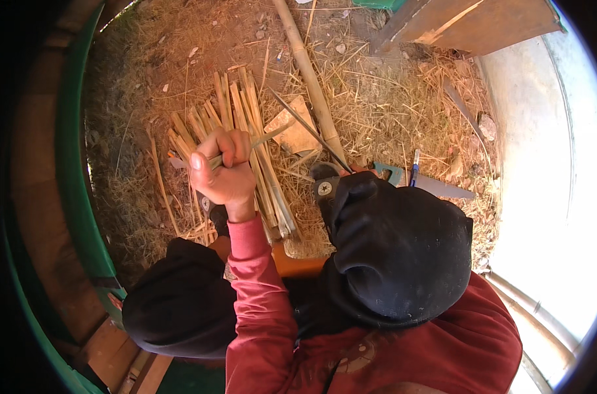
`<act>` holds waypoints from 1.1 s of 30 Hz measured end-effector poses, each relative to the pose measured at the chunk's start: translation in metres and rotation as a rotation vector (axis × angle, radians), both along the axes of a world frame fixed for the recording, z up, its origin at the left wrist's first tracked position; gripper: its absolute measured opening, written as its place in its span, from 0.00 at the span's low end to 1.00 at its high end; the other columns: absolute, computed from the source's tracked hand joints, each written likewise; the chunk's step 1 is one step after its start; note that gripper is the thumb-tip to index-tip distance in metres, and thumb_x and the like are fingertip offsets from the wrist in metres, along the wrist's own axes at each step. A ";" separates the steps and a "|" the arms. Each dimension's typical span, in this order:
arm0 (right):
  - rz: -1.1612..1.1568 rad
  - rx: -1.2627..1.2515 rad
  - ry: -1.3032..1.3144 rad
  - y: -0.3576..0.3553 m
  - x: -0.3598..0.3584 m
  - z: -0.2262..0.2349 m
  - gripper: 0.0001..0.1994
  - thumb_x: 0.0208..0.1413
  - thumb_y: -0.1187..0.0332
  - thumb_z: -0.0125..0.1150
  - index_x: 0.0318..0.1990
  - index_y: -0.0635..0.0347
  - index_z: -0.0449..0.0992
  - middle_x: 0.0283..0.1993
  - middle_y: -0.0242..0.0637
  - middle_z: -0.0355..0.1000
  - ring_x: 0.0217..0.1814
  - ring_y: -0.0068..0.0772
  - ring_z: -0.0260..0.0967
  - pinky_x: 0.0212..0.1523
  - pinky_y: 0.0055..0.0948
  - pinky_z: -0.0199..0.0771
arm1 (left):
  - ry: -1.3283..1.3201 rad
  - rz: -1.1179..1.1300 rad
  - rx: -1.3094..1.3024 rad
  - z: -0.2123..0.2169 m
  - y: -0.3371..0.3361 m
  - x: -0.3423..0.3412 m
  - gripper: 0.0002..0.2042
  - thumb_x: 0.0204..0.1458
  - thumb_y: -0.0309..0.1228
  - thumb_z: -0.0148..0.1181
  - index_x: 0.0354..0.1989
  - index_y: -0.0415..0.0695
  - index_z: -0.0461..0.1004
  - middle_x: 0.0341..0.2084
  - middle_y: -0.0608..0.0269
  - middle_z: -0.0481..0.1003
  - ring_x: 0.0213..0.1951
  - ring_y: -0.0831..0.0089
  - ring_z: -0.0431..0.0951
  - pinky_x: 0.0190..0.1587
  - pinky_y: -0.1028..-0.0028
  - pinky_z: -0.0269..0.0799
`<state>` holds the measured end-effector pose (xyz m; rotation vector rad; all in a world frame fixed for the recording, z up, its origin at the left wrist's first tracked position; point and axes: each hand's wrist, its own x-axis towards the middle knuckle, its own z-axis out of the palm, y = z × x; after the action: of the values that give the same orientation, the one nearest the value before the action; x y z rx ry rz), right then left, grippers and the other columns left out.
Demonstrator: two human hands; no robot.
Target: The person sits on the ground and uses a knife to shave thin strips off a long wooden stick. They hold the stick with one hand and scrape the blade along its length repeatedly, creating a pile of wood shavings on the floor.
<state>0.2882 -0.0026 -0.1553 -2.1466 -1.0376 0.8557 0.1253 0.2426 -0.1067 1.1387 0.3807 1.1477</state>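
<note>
Bamboo strip (pixel 262 140) up-right from left hand (pixel 225 172)

The bundle of pale split bamboo strips (pixel 246 141) shows dry, matt, fibrous wood, as does the long round bamboo pole (pixel 311 85) lying on rough, straw-littered brown earth (pixel 384 111). The handsaw with a teal plastic handle (pixel 436 186) has a dull grey metal blade, and the thin grey blade (pixel 308 128) beside the strips looks smooth metal. The red long sleeve (pixel 259 295) and the black cloth covering (pixel 397 249) are soft, matt woven fabric.
</note>
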 end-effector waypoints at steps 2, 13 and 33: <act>0.012 0.010 -0.019 0.003 -0.002 -0.001 0.17 0.60 0.52 0.58 0.32 0.57 0.79 0.23 0.46 0.75 0.27 0.50 0.77 0.30 0.45 0.76 | 0.001 0.070 -0.041 0.003 -0.003 0.001 0.31 0.56 0.63 0.44 0.14 0.48 0.54 0.09 0.71 0.50 0.16 0.79 0.43 0.23 0.72 0.38; 0.183 0.088 -0.285 0.032 -0.015 -0.011 0.17 0.61 0.52 0.58 0.32 0.57 0.79 0.23 0.46 0.75 0.27 0.50 0.77 0.30 0.45 0.76 | 0.043 0.111 -0.098 0.006 0.006 0.015 0.32 0.55 0.64 0.45 0.14 0.48 0.50 0.10 0.74 0.46 0.16 0.80 0.42 0.22 0.72 0.35; 0.279 0.101 -0.410 0.040 -0.016 -0.019 0.18 0.61 0.51 0.57 0.32 0.57 0.79 0.23 0.46 0.75 0.28 0.51 0.77 0.31 0.46 0.77 | 0.044 0.235 -0.174 0.011 0.020 0.015 0.29 0.58 0.59 0.39 0.14 0.50 0.49 0.09 0.73 0.46 0.17 0.79 0.41 0.22 0.71 0.34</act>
<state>0.2719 0.0370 -0.1745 -2.1704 -1.5788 0.4737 0.1406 0.2628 -0.0952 0.9857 0.6491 1.2688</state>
